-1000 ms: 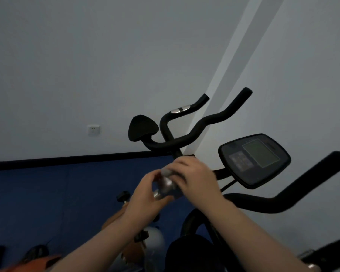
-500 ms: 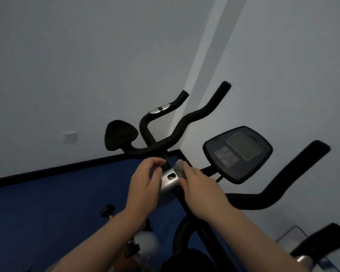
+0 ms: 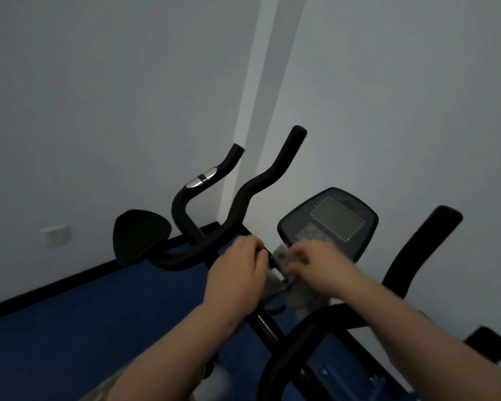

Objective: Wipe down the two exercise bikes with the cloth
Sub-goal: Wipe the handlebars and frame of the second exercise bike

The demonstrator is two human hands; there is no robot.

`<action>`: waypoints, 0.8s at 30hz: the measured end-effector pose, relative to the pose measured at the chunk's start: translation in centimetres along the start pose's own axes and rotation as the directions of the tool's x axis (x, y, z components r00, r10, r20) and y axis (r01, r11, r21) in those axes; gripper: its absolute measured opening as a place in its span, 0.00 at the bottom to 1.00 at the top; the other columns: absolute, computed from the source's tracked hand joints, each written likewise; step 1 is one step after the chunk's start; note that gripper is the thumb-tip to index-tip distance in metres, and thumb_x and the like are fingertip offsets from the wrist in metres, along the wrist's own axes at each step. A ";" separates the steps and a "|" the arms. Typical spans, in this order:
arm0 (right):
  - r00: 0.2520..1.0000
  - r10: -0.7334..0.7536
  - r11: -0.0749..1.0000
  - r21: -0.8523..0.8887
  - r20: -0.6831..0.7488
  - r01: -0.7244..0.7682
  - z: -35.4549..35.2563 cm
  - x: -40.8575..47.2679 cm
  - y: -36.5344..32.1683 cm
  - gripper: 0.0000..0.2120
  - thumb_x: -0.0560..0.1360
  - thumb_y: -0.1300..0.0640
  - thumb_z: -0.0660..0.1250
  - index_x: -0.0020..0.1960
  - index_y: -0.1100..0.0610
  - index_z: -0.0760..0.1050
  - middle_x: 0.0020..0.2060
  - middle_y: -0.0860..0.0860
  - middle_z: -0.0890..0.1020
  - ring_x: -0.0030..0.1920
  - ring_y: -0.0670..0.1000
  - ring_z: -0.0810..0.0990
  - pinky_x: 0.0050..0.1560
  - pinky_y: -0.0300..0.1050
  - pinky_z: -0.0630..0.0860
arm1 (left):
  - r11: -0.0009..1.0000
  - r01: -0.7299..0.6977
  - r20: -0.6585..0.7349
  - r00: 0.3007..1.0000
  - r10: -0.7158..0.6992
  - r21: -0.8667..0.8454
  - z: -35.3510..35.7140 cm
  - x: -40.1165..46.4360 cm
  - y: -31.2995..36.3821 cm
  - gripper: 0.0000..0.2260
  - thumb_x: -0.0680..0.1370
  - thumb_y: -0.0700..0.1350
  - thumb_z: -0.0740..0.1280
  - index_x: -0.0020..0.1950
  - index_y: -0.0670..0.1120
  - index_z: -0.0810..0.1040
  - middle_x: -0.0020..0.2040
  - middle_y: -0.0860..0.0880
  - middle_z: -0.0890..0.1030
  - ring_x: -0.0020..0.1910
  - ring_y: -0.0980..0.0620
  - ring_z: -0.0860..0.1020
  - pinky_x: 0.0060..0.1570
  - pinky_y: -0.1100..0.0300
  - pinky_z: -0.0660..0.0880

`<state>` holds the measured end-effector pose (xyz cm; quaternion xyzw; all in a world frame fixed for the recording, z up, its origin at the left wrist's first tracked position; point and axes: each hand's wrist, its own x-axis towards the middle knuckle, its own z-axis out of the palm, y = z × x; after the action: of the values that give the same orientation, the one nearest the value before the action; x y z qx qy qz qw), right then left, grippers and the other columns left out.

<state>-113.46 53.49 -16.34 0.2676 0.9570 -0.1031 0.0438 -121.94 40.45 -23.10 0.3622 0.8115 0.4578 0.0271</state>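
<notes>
Cloth [image 3: 284,257] is pinched in the right hand [image 3: 318,266] against the bike stem [image 3: 268,328]; left hand [image 3: 237,273] grips the stem.

Our hands [image 3: 237,273] work in a tight gap: black curved handlebars [image 3: 243,195] rise just ahead of the left one, and a dark oval console with a grey screen [image 3: 330,224] sits just beyond the right [image 3: 318,264]. A second black looped handlebar [image 3: 307,331] crosses beneath our right wrist. Above the bars, we have open air to the pale wall [image 3: 128,96].
</notes>
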 end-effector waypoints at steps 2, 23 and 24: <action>0.966 0.073 0.989 -0.109 -0.248 -0.102 -1.9 1.8 2.2 0.08 0.77 0.52 0.65 0.55 0.48 0.76 0.52 0.52 0.82 0.53 0.56 0.79 0.48 0.47 0.74 | 0.985 -0.052 0.096 0.995 0.036 0.167 0.3 0.4 0.1 0.12 0.83 0.54 0.54 0.57 0.51 0.74 0.54 0.54 0.77 0.50 0.54 0.76 0.49 0.56 0.71; 0.999 -0.008 0.875 -0.483 0.037 0.025 1.8 8.6 4.7 0.30 0.83 0.45 0.44 0.77 0.51 0.31 0.77 0.54 0.33 0.76 0.56 0.33 0.75 0.55 0.37 | 0.927 -0.092 0.150 0.988 0.039 0.365 0.9 0.7 -0.8 0.14 0.82 0.54 0.53 0.47 0.50 0.75 0.43 0.52 0.78 0.39 0.51 0.73 0.42 0.57 0.60; 0.994 -0.048 0.861 -0.499 0.103 0.094 2.2 7.6 5.0 0.31 0.83 0.45 0.45 0.77 0.50 0.30 0.76 0.53 0.32 0.76 0.55 0.32 0.74 0.54 0.37 | 0.925 -0.090 0.140 0.989 0.040 0.368 0.9 0.7 -0.8 0.14 0.82 0.54 0.53 0.47 0.50 0.75 0.43 0.53 0.78 0.38 0.52 0.72 0.41 0.57 0.58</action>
<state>-117.31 61.02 -20.41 0.2067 0.9572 0.1369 0.1497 -122.55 41.25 -24.01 0.4166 0.8677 0.2712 -0.0047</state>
